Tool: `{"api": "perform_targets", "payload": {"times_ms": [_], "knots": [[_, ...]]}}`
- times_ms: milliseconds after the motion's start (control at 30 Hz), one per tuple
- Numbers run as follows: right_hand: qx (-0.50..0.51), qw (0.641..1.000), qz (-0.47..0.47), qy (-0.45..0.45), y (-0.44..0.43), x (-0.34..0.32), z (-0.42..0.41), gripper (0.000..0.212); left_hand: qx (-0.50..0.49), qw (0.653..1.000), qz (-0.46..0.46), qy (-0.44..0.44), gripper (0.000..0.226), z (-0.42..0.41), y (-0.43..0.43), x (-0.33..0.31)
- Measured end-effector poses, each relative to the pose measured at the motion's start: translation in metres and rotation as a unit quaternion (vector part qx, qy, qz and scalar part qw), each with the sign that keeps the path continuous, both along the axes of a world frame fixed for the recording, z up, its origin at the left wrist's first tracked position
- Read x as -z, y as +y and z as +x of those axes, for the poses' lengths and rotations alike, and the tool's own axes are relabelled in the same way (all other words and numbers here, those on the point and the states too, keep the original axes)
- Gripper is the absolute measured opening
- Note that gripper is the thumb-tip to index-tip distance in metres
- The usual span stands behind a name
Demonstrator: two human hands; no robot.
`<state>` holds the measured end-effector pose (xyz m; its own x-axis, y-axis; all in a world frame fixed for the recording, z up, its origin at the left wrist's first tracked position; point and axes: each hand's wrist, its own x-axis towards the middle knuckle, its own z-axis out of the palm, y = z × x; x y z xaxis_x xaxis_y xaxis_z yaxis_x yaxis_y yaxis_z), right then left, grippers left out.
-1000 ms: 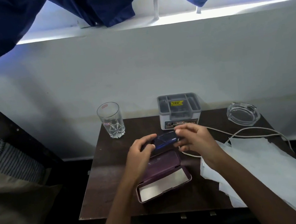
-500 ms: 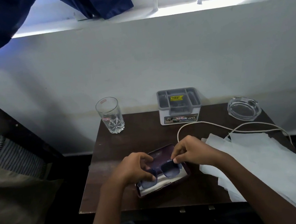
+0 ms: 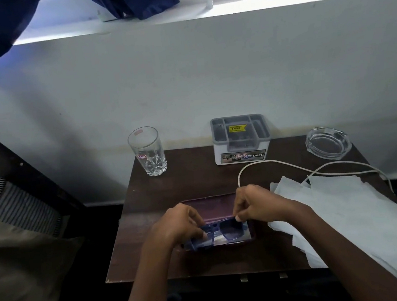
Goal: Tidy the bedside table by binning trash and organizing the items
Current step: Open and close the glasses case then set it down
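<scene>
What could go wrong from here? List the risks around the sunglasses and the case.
1. The sunglasses look not yet seated in the open case, gripped by the left hand and right hand; closing the lid now might pinch the frame.
2. The right forearm crosses the tissues, which overhang the table edge; drawing back could sweep some off.

Dark wooden worktop (image 3: 196, 185) against wall, cut-glass tumbler (image 3: 147, 154) rear left, grey compartmented organiser (image 3: 240, 138) rear centre, glass ashtray (image 3: 327, 143) rear right, white cable (image 3: 280, 165) looped behind white paper sheets (image 3: 347, 220) overhanging right edge, open purple spectacle case (image 3: 208, 207) front centre.
</scene>
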<state>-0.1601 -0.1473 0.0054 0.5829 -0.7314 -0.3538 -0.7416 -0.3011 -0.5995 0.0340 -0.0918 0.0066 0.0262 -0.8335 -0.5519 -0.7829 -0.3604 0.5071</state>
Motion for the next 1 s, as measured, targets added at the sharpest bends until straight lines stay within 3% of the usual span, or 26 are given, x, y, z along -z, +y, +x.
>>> {"api": "perform_targets", "payload": {"times_ms": [367, 500, 633, 767, 867, 1000], "knots": [[0.012, 1.000, -0.004, 0.027, -0.003, 0.000, -0.005, 0.012, -0.088, 0.996, -0.023, 0.004, 0.018, 0.005, -0.001, 0.004], [0.107, 0.993, -0.040, 0.026, -0.009, -0.001, -0.011, 0.014, -0.161, 0.985, -0.056, -0.022, 0.022, 0.018, -0.001, 0.007], [0.204, 0.979, 0.006, 0.023, -0.010, 0.004, -0.008, 0.015, -0.245, 0.968, -0.051, 0.005, 0.017, 0.021, 0.000, 0.012], [0.212, 0.974, 0.072, 0.037, -0.006, 0.007, 0.001, 0.033, -0.198, 0.980, -0.016, -0.033, 0.020, 0.022, -0.002, 0.012], [0.214, 0.972, 0.098, 0.023, -0.005, 0.008, 0.002, 0.030, -0.165, 0.986, 0.006, -0.035, 0.027, 0.022, -0.003, 0.013], [0.245, 0.957, 0.146, -0.050, -0.006, 0.007, -0.001, 0.028, -0.182, 0.982, -0.027, 0.052, 0.024, 0.021, -0.004, 0.014]]}}
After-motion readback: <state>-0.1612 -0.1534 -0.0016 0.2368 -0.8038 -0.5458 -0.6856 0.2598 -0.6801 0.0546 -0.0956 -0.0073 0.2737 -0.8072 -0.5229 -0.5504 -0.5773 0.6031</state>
